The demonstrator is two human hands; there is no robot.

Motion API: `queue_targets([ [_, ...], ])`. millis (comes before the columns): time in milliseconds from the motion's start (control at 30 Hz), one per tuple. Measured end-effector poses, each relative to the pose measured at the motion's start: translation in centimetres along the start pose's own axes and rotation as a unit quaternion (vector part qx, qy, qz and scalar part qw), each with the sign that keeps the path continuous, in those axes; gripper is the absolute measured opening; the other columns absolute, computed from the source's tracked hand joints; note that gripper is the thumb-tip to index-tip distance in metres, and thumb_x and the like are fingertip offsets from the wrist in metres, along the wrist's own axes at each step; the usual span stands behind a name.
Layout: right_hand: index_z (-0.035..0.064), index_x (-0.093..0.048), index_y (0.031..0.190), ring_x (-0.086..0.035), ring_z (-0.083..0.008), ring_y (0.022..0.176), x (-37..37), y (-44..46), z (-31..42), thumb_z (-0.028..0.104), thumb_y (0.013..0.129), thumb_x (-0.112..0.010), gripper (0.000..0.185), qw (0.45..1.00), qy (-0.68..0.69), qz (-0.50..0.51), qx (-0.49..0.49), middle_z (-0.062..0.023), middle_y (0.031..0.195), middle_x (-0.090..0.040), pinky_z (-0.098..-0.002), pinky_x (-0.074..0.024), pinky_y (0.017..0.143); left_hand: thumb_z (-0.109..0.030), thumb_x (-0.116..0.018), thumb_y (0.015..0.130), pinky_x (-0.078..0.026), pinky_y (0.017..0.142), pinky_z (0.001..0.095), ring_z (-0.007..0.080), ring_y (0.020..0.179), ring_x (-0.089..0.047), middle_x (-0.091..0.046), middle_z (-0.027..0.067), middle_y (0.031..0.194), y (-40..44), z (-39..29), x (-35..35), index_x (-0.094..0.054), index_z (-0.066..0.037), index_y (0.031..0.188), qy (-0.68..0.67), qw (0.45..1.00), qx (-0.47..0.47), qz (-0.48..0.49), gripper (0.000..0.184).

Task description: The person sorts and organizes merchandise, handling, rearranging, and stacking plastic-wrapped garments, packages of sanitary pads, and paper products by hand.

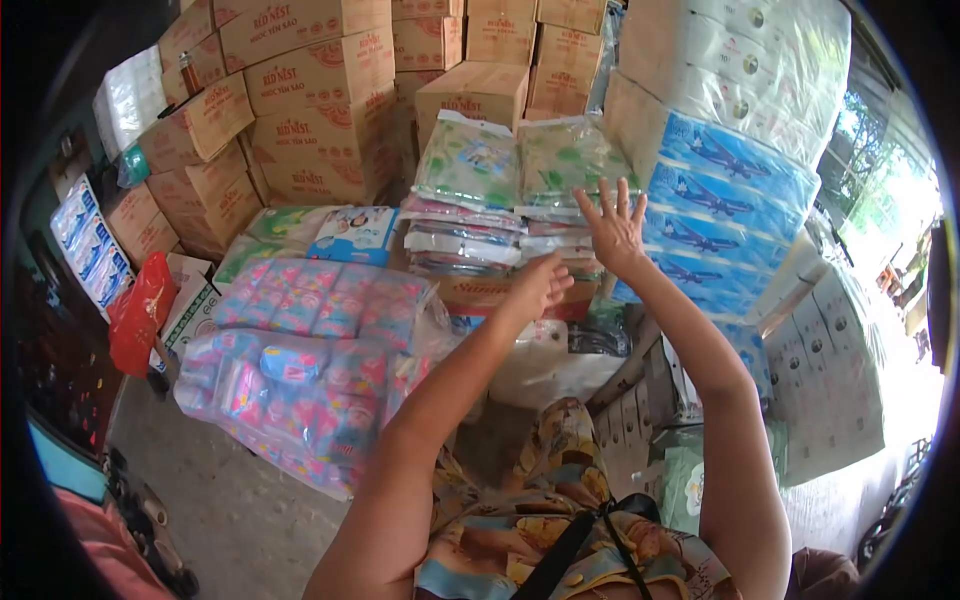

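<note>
In the head view, two stacks of flat packets stand side by side at the middle, far from the person's body: a left stack (466,165) and a right stack (572,158), both on a red carton (478,297). The right hand (617,235) is at the near right corner of the right stack, fingers spread wide, holding nothing; whether it touches the packets I cannot tell. The left hand (543,290) is lower, just in front of the stacks, fingers loosely bent and slightly apart, nothing seen between them; contact is unclear there too.

The packets look slick and the layers uneven, so a push from one side could make the upper ones slide. A knock from the right forearm could disturb the blue packs (720,190) just to the right, which bear white packs (745,65) on top.

Clear wrap holds the blue packs, and more clear wrap holds pink-and-blue packs (310,395) at near left. The Red Nest cartons (315,130) at far left look closed; their print suggests a drink, but the contents are hidden. A red bag (141,315) hangs at left, its contents hidden. What fills the white bag (545,370) below the carton I cannot tell.
</note>
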State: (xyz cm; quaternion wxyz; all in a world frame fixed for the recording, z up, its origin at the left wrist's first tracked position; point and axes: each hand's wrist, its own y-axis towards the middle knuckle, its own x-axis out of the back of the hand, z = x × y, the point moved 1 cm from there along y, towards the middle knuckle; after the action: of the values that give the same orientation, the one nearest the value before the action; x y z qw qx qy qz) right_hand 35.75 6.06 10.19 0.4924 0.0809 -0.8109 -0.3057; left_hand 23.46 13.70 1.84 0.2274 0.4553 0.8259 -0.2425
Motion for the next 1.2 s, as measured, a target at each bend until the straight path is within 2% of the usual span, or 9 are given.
queue_targets([
  [167,0.0217,-0.027,0.129,-0.018,-0.0395,0.124,-1.3,1.8,0.2,0.011,0.07,-0.057,0.067,1.0,-0.012,-0.006,0.016,-0.0152,0.131,-0.029,-0.0661,-0.0082,0.091,-0.04,-0.058,0.077,-0.038,0.069,0.0324,0.0168,0.085,-0.054,-0.053,0.0034,0.095,1.1,2.2,1.0,-0.044,-0.018,0.106,0.03,0.999,0.044,-0.007,0.039],
  [267,0.0179,-0.031,0.128,-0.027,-0.0321,0.122,-1.8,2.4,0.1,0.0,0.074,-0.043,0.058,0.998,0.044,0.046,-0.004,-0.0145,0.128,-0.034,-0.0678,-0.0082,0.09,-0.043,-0.06,0.075,-0.036,0.069,0.0324,0.0156,0.083,-0.054,-0.052,0.0018,0.093,1.5,2.5,1.7,-0.045,-0.019,0.104,0.026,0.998,0.05,-0.016,0.041],
  [567,0.0118,-0.042,0.118,-0.043,-0.0278,0.105,-1.6,3.1,-0.4,0.008,0.073,-0.052,0.046,0.995,0.097,-0.004,0.029,-0.0115,0.104,-0.049,-0.065,-0.0182,0.087,-0.045,-0.057,0.076,-0.035,0.067,0.0318,0.0159,0.084,-0.054,-0.052,0.0027,0.093,1.8,1.3,1.3,-0.044,-0.019,0.104,0.022,0.999,0.037,-0.003,0.041],
  [633,0.008,-0.044,0.113,-0.045,-0.028,0.101,-2.6,3.1,-0.2,0.01,0.073,-0.05,0.04,0.997,0.002,-0.054,0.06,-0.0115,0.099,-0.051,-0.056,-0.0264,0.088,-0.047,-0.054,0.078,-0.036,0.068,0.0323,0.0171,0.086,-0.054,-0.052,0.0045,0.094,1.6,1.1,0.8,-0.043,-0.019,0.108,0.018,1.0,0.016,0.011,0.043],
  [767,0.0057,-0.047,0.107,-0.051,-0.0279,0.094,-3.2,3.8,-1.2,0.01,0.073,-0.048,0.035,0.991,0.096,-0.047,0.075,-0.0123,0.093,-0.054,-0.043,-0.036,0.083,-0.047,-0.053,0.079,-0.037,0.073,0.0333,0.0185,0.091,-0.053,-0.053,0.0066,0.098,1.2,0.6,0.5,-0.044,-0.011,0.108,0.015,1.0,0.024,-0.009,0.047],
  [833,0.0052,-0.05,0.101,-0.054,-0.0274,0.086,-2.3,3.9,-1.7,0.01,0.072,-0.048,0.029,0.987,0.114,-0.079,0.078,-0.0119,0.088,-0.056,-0.0365,-0.0404,0.076,-0.053,-0.05,0.078,-0.037,0.073,0.0346,0.0199,0.092,-0.053,-0.052,0.0074,0.098,1.2,0.6,0.7,-0.044,-0.01,0.11,-0.002,1.0,0.016,0.01,0.053],
  [1000,0.0047,-0.05,0.099,-0.054,-0.0297,0.079,2.3,2.2,-1.6,0.002,0.069,-0.046,0.031,0.987,0.138,-0.07,0.048,-0.0128,0.082,-0.054,-0.0376,-0.0414,0.071,-0.064,-0.042,0.075,-0.037,0.074,0.0374,0.0245,0.095,-0.052,-0.052,0.0096,0.101,0.5,-0.4,0.3,-0.042,-0.009,0.114,-0.069,0.995,0.042,0.055,0.067],
  [1100,0.0032,-0.051,0.097,-0.053,-0.0309,0.085,6.0,-1.1,-1.0,0.0,0.067,-0.047,0.03,0.973,0.197,-0.112,0.031,-0.0148,0.088,-0.055,-0.0383,-0.0413,0.076,-0.07,-0.037,0.071,-0.039,0.072,0.0397,0.0277,0.097,-0.052,-0.052,0.0121,0.105,-0.2,-1.3,-0.2,-0.042,-0.008,0.117,-0.104,0.988,0.056,0.102,0.077],
  [1200,0.0022,-0.051,0.099,-0.051,-0.033,0.091,8.0,-5.3,-0.5,-0.001,0.065,-0.049,0.034,0.97,0.215,-0.108,0.046,-0.0159,0.093,-0.054,-0.0391,-0.0403,0.081,-0.072,-0.038,0.069,-0.044,0.068,0.0421,0.0284,0.093,-0.054,-0.055,0.0124,0.105,-0.7,-2.3,-0.7,-0.044,-0.007,0.116,-0.158,0.969,-0.012,0.192,0.08],
])
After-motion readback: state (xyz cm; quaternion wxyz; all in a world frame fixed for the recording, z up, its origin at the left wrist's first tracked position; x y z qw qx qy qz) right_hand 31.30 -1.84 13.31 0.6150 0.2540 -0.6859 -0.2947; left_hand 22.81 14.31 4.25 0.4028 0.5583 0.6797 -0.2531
